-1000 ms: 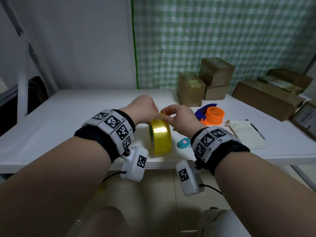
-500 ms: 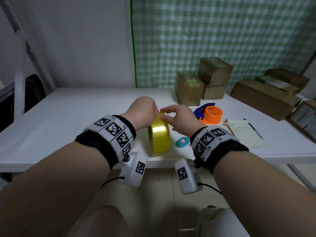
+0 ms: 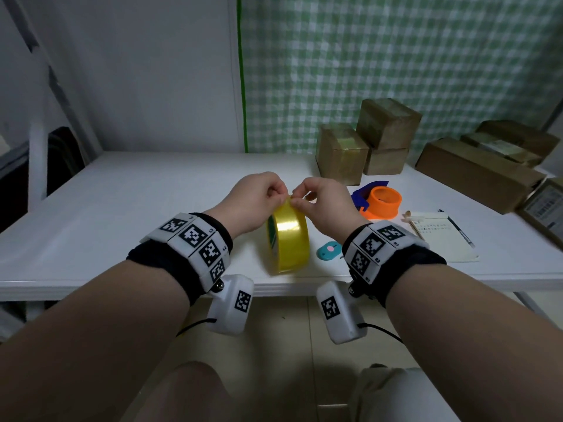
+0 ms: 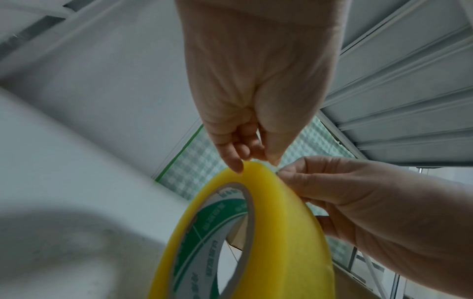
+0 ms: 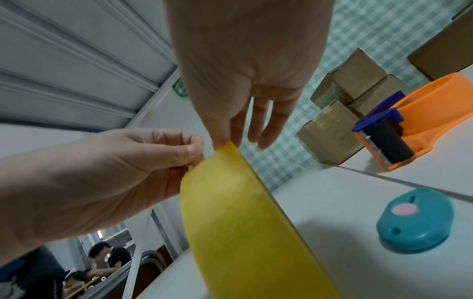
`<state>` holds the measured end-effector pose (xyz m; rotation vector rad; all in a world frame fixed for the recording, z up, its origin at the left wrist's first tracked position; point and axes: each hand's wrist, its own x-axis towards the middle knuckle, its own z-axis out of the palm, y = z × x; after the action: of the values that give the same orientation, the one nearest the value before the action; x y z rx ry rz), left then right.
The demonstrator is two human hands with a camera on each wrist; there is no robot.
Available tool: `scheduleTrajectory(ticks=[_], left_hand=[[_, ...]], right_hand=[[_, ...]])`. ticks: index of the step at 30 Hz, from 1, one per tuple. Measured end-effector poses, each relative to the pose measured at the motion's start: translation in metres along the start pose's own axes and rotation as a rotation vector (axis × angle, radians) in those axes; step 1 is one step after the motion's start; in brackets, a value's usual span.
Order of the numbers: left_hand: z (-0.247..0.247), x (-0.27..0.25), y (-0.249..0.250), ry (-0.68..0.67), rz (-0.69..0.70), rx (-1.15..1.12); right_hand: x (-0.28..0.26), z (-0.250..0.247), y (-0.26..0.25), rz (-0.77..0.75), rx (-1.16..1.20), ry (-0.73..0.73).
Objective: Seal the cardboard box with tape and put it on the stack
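Note:
A yellow tape roll (image 3: 288,242) stands on edge near the front of the white table (image 3: 122,214). My left hand (image 3: 278,194) pinches the top of the tape roll (image 4: 281,242) with curled fingers. My right hand (image 3: 297,200) pinches the same spot from the right with thumb and forefinger, and in the right wrist view its other fingers (image 5: 266,121) point straight out over the tape roll (image 5: 243,222). Taped cardboard boxes stand at the back right: one box (image 3: 341,153) alone, and beside it a stack of two (image 3: 387,126).
An orange and blue tape dispenser (image 3: 380,202) lies just right of my hands. A small teal cutter (image 3: 329,249) sits by the roll. A notepad with a pen (image 3: 441,236) lies further right. Long cardboard boxes (image 3: 475,172) fill the far right. A checked curtain hangs behind.
My right forefinger, earlier stretched across the roll's top, has drawn in to a pinch close to my left fingers. The roll stays where it stood.

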<state>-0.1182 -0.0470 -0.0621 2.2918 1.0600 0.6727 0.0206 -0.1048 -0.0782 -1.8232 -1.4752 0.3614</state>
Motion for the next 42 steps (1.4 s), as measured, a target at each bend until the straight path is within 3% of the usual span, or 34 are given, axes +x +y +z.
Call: scheduleTrajectory(ticks=[7, 14, 23, 32, 42], left_hand=[[0.003, -0.002, -0.004, 0.129, -0.041, 0.098], [0.008, -0.004, 0.0, 0.166, 0.046, 0.156], [0.008, -0.001, -0.007, 0.185, 0.102, 0.166], [-0.002, 0.007, -0.013, 0.076, -0.008, -0.215], [-0.007, 0.008, -0.017, 0.009, -0.021, -0.281]], right_hand=[[-0.003, 0.0, -0.008, -0.153, -0.264, 0.028], [-0.005, -0.002, -0.011, -0.221, -0.409, 0.028], [0.007, -0.003, -0.006, -0.178, -0.124, 0.001], [0.008, -0.005, -0.002, 0.068, 0.272, -0.005], [0.008, -0.004, -0.004, 0.09, 0.369, -0.047]])
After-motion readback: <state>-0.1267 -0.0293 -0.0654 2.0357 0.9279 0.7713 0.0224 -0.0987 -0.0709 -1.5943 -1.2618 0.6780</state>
